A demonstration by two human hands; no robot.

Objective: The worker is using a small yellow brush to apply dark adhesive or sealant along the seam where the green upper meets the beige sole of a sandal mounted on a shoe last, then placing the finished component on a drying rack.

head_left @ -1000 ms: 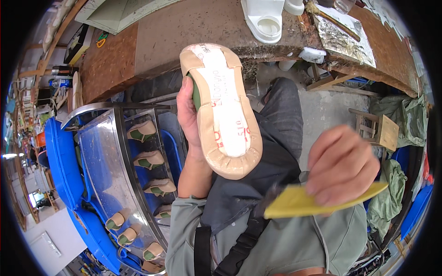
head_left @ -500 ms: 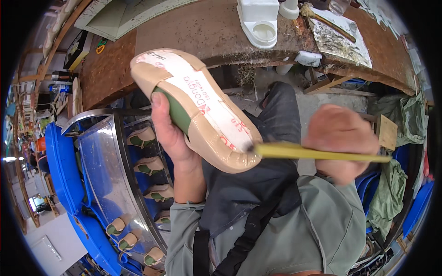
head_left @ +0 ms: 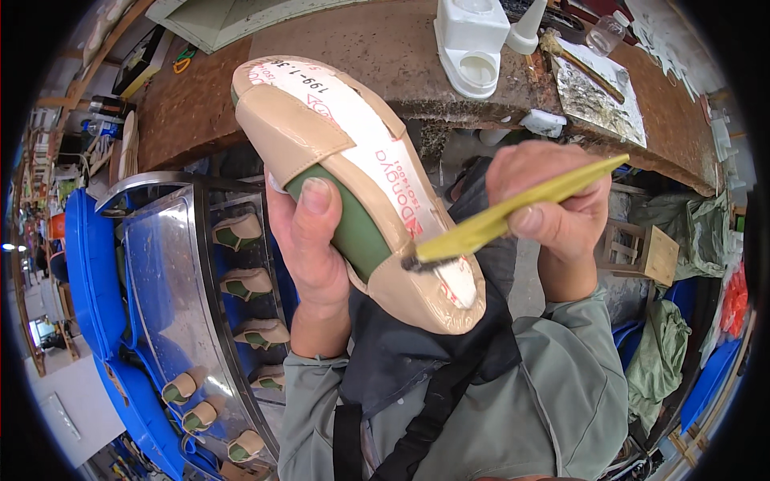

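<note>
My left hand (head_left: pixel 309 240) holds a beige shoe upper (head_left: pixel 377 180) on a green shoe last, its bottom turned up. A white printed insole strip runs down the middle of that bottom, with the beige edges folded round it. The thumb lies on the green side (head_left: pixel 353 220) of the last. My right hand (head_left: pixel 557 204) grips a flat yellow brush (head_left: pixel 489 226) between thumb and fingers. Its dark bristle tip touches the beige edge beside the insole, toward the shoe's near end.
A brown workbench (head_left: pixel 321 44) spans the far side, bearing a white glue dispenser (head_left: pixel 473 40), a stick (head_left: pixel 589 72) on stained paper and a clear bottle (head_left: pixel 607 32). At left, a metal-framed rack (head_left: pixel 172 272) holds several similar shoes (head_left: pixel 247 283). A wooden stool (head_left: pixel 642 252) stands at right.
The brush tip has gone from the shoe's near end to its left edge. My right hand has moved left and farther away, tilting the brush. The shoe has shifted slightly.
</note>
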